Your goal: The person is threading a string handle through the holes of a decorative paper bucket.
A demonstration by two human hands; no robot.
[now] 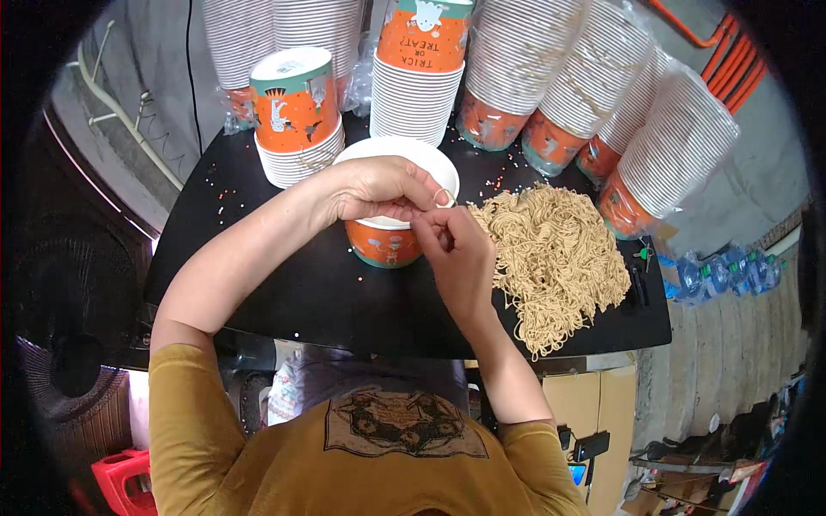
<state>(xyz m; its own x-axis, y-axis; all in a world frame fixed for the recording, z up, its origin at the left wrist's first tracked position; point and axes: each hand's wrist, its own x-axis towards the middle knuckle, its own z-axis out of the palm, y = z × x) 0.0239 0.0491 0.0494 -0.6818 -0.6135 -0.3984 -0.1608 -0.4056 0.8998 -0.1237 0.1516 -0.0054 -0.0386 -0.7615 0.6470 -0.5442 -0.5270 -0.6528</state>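
A round paper bucket (385, 245), orange with a teal base and white inside, stands upright on the black table in front of me. My left hand (383, 187) reaches over its opening, thumb and fingers pinched at the right side of the rim around a short bit of beige cord (448, 199). Close against it, my right hand (456, 249) has its fingertips pinched together just outside the same rim. What those fingertips hold is hidden. A loose heap of beige cords (559, 262) lies right of my right hand.
Behind the bucket, nested bucket stacks (413, 99) and a shorter upside-down stack (297, 129) stand on the black table (344, 314). Plastic-wrapped stacks (671, 142) line the far right. Small bits dot the tabletop. Keys (644, 253) lie by the right edge; a red stool (122, 482) is lower left.
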